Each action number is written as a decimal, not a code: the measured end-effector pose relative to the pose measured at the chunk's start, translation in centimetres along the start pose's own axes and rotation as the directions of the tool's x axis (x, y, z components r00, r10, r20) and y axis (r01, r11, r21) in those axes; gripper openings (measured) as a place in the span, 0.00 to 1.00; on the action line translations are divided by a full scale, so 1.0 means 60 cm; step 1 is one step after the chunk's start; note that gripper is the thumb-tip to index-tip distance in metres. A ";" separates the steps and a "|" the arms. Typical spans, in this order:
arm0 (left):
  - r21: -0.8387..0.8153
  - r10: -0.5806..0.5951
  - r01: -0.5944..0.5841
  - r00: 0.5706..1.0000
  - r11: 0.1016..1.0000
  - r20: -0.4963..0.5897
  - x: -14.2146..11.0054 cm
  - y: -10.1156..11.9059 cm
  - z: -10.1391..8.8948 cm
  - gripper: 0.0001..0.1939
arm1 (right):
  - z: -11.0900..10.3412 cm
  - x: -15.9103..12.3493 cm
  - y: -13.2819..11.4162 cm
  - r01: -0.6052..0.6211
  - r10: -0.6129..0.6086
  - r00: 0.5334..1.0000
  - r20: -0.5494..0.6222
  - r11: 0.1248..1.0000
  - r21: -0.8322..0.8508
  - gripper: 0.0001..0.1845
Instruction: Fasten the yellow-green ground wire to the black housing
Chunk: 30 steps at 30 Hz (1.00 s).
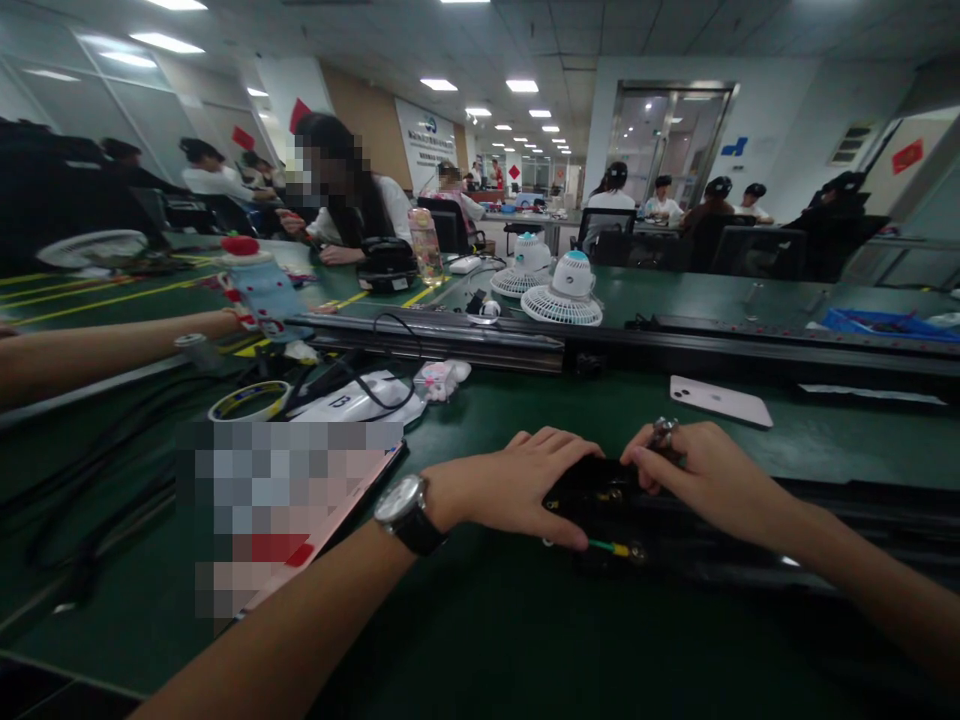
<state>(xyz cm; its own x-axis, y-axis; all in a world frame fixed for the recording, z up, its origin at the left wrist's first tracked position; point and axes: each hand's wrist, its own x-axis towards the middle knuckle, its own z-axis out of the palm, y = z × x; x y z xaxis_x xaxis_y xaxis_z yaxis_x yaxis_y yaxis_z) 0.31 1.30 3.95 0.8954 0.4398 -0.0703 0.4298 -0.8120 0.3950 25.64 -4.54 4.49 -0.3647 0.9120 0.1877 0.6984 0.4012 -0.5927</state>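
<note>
- Head view: on the green surface [480, 640], the long black assembly [690, 565] lies right of the middle and stretches toward the right edge.
- Left hand [517, 485]: palm down over the left end of the black assembly, thumb spread wide from the fingers, the thumb tip just beside a green wire [601, 545] with a yellow end. Whether it grips or only rests there, I cannot tell.
- Right hand [694, 462]: fingers curled, thumb near the index finger, above the far side of the assembly. A small metallic piece [664, 433] shows at the fingers; ring or held part, I cannot tell.
- Watch [405, 505]: on the left wrist.
- Pale phone [720, 400]: beyond the right hand, toward the far edge of the surface.
- Silver-and-black rail [465, 345]: along that far edge.
- Tape roll [244, 402] and white bag [352, 402] marked 13: toward the far left corner, among black cables.
- Another person's arm [112, 345]: reaches across the left edge to a blue bottle [259, 290].
</note>
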 end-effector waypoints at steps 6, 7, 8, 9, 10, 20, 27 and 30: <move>0.004 -0.011 0.011 1.000 1.000 -0.007 -0.002 0.002 -0.002 0.41 | -0.001 0.003 -0.003 -0.024 0.024 1.000 0.013 1.000 0.011 0.18; -0.002 -0.009 0.009 1.000 1.000 -0.009 -0.002 0.002 -0.002 0.41 | -0.001 0.003 -0.003 -0.029 0.029 0.999 0.018 0.999 0.013 0.18; -0.009 -0.008 0.008 1.000 1.000 -0.009 -0.002 0.002 -0.002 0.40 | -0.002 0.004 -0.003 -0.033 0.033 0.999 0.025 0.999 0.013 0.18; -0.015 -0.008 0.008 1.000 1.000 -0.006 -0.002 0.002 -0.003 0.40 | -0.002 0.004 -0.004 -0.036 0.036 0.999 0.032 0.999 0.015 0.18; -0.021 -0.008 0.008 1.000 1.000 -0.003 -0.002 0.002 -0.003 0.41 | -0.001 0.003 -0.004 -0.040 0.039 0.998 0.041 0.999 0.020 0.18; -0.009 -0.034 0.034 0.999 0.999 0.009 -0.004 0.004 -0.006 0.42 | 0.006 0.002 -0.007 -0.022 0.019 0.998 0.057 0.999 0.047 0.16; -0.019 -0.012 0.012 1.000 1.000 0.007 -0.003 0.004 -0.003 0.41 | 0.007 0.001 -0.004 -0.019 0.016 0.997 0.078 0.999 0.031 0.14; -0.023 -0.012 0.012 1.000 1.000 0.003 -0.003 0.004 -0.003 0.41 | 0.008 0.001 -0.004 -0.009 0.005 0.997 0.081 0.999 0.043 0.13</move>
<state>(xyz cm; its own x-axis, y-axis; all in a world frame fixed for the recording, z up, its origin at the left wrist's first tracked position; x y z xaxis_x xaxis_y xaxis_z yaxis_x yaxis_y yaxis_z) 0.21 1.10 4.24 0.8905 0.4482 -0.0779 0.4377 -0.7977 0.4148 25.14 -4.60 4.30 -0.4093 0.9044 0.1207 0.6746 0.3891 -0.6273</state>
